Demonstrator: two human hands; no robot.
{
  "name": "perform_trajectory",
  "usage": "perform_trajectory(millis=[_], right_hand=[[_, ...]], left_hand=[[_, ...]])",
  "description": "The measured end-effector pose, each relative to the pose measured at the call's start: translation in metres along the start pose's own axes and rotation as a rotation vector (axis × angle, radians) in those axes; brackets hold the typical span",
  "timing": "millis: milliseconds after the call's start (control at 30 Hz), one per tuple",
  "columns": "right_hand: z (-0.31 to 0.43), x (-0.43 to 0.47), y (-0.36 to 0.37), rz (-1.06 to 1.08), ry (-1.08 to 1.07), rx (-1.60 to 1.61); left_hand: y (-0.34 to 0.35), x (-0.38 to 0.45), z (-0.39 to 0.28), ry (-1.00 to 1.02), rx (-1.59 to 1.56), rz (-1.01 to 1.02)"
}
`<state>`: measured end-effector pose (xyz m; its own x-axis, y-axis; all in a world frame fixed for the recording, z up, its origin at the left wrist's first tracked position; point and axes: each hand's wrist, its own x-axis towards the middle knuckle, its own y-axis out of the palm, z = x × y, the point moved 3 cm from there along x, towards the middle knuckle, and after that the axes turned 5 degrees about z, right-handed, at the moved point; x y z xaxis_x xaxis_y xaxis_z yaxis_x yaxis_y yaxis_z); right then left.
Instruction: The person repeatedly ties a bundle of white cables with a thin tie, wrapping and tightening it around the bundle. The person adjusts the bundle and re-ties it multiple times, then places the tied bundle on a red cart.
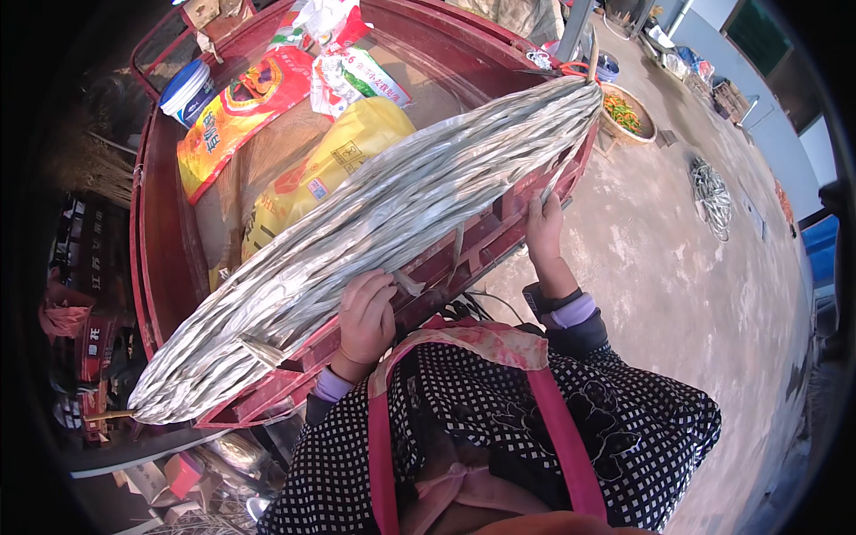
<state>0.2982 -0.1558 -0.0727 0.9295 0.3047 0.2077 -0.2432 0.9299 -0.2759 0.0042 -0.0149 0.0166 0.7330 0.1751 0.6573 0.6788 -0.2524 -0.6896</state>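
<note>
A long bundle of pale, flat plastic-like strips lies diagonally over the near side of a red metal cart bed. Thin wooden sticks protrude at its two ends. My left hand rests at the bundle's lower edge, fingers bent, beside a loose strip end; whether it grips anything is unclear. Farther right, my right hand pinches a narrow strip that hangs from the bundle's right part. Behind the bundle, a yellow plastic sack lies in the cart bed.
A red and yellow sack, a white-and-blue bucket and a straw broom are in the cart bed. Beyond its right end stands a round basket of peppers. A coiled heap of strips lies on the concrete floor.
</note>
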Motion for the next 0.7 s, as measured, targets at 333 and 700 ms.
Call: perform_trajectory(millis=[333, 700], right_hand=[[0.103, -0.092, 0.031, 0.755, -0.012, 0.775], [0.106, -0.129, 0.060, 0.961, -0.441, 0.047]], left_hand=[[0.040, 0.032, -0.020, -0.086, -0.312, 0.234], [0.034, 0.026, -0.029, 0.222, 0.072, 0.251]])
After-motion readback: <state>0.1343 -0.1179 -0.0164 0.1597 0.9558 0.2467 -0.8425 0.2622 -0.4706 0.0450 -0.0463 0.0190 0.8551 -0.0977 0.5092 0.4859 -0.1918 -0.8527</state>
